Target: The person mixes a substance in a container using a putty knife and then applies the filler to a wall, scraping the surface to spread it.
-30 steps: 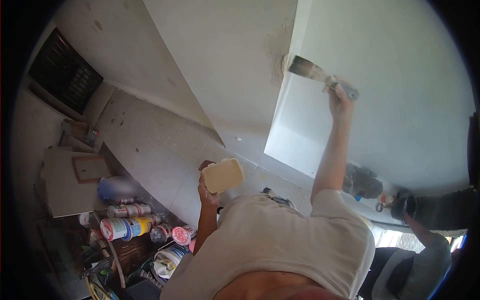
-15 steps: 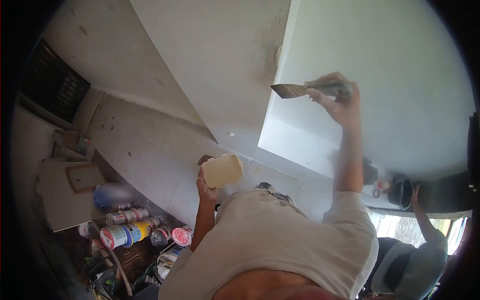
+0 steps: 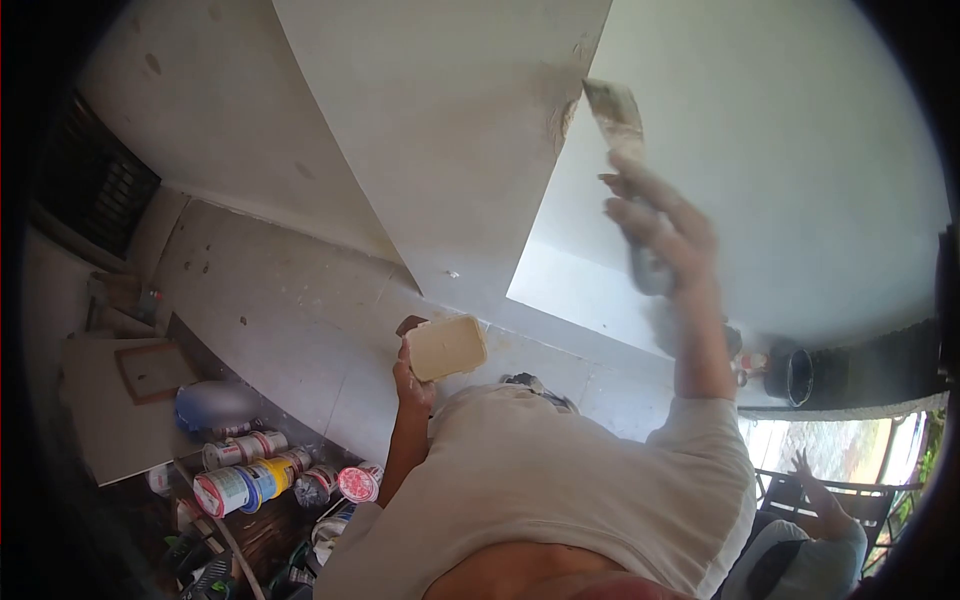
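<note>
My right hand [image 3: 672,225], slightly blurred, is wrapped round the handle of a putty knife [image 3: 618,112]. Its blade points up and left, the tip right at the vertical edge of the white wall corner [image 3: 545,190]. Just beside the blade, that edge has a rough, chipped patch [image 3: 567,120]. Lower down, in front of my shirt, my left hand [image 3: 414,385] grips a shallow beige rectangular container [image 3: 447,348] by its left side. The fingers behind the container are hidden.
Several paint tubs [image 3: 222,492] lie at lower left, near a leaning board [image 3: 110,410] and a blue container [image 3: 215,404]. A black bucket [image 3: 797,377] stands on a ledge at right. Another person's raised arm [image 3: 825,510] shows at lower right, by a railing.
My right hand has swung the putty knife from pointing left to pointing up at the chipped edge. My left hand stays put with the container. The other person's hand has left the black bucket.
</note>
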{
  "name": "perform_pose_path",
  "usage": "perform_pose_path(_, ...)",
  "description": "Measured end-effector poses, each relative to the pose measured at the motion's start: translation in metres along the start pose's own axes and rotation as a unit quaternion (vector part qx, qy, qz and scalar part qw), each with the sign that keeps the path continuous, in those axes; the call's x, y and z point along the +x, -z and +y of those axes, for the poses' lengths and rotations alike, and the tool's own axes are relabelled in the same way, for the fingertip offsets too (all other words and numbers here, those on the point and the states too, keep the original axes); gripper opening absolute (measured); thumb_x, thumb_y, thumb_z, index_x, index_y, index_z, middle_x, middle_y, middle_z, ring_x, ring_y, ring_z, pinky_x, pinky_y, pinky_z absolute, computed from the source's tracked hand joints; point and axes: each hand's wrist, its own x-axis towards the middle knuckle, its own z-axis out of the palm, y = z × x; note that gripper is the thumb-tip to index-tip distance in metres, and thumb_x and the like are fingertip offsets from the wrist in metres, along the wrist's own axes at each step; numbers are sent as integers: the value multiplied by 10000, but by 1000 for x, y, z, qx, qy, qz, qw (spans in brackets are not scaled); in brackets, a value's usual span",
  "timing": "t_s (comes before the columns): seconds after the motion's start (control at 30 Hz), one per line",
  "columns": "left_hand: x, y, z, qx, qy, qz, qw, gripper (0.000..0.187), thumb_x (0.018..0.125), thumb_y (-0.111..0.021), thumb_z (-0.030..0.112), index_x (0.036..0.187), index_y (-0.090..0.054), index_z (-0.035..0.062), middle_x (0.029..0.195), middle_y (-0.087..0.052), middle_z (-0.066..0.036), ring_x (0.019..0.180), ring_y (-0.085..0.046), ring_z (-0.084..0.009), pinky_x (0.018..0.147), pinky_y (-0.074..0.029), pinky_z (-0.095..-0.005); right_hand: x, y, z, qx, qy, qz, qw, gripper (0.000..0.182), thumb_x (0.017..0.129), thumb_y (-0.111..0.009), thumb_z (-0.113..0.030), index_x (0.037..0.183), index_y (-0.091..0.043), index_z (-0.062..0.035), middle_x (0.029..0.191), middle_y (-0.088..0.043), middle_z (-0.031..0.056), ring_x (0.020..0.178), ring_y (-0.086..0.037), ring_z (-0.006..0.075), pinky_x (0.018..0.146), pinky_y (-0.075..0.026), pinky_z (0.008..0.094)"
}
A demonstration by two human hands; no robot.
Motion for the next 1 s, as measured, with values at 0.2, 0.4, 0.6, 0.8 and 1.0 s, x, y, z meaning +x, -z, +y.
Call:
perform_pose_path(0.2, 11, 24, -1, 13, 43, -34, 998, 525, 1044, -428, 426, 1374, -513, 27, 1330, -593, -90, 1246, -560, -228, 1062, -439, -386, -61, -62, 30, -129, 73, 12, 989, 397, 752, -724, -92, 1147, -685, -125, 1373, -602, 122, 981, -698, 305, 800, -618, 371)
perform_pose_path(0.4, 15, 33, 2, 44, 47, -56, 996, 522, 1039, -442, 424, 1364, -523, 24, 1312, -605, -92, 1242, -562, -231, 1059, -440, -384, -112, -112, 42, -185, 37, 26, 982, 418, 762, -712, -78, 1177, -669, -107, 1397, -584, 122, 1022, -689, 300, 848, -612, 361)
perform_pose_path(0.6, 18, 35, 7, 68, 71, -43, 994, 525, 1033, -456, 427, 1358, -529, 21, 1301, -611, -93, 1238, -565, -232, 1061, -435, -385, -150, -141, 45, -205, -15, -15, 979, 372, 786, -692, -88, 1158, -670, -93, 1412, -574, 105, 1091, -671, 303, 907, -597, 362)
perform_pose_path(0.8, 25, 50, 1, 56, 80, -59, 993, 520, 1034, -461, 417, 1358, -529, 17, 1312, -609, -95, 1241, -564, -233, 1065, -430, -385, -146, -111, 16, -117, -5, 52, 992, 331, 771, -733, -52, 1095, -670, -76, 1358, -604, 152, 1033, -698, 317, 846, -612, 388)
perform_pose_path(1.0, 26, 51, 1, 54, 71, -93, 992, 513, 1040, -455, 410, 1358, -527, 15, 1314, -610, -95, 1237, -569, -232, 1070, -427, -388, -108, -60, 0, -53, -110, 129, 984, 317, 834, -752, 41, 1106, -592, 13, 1119, -706, 233, 948, -740, 276, 749, -639, 349)
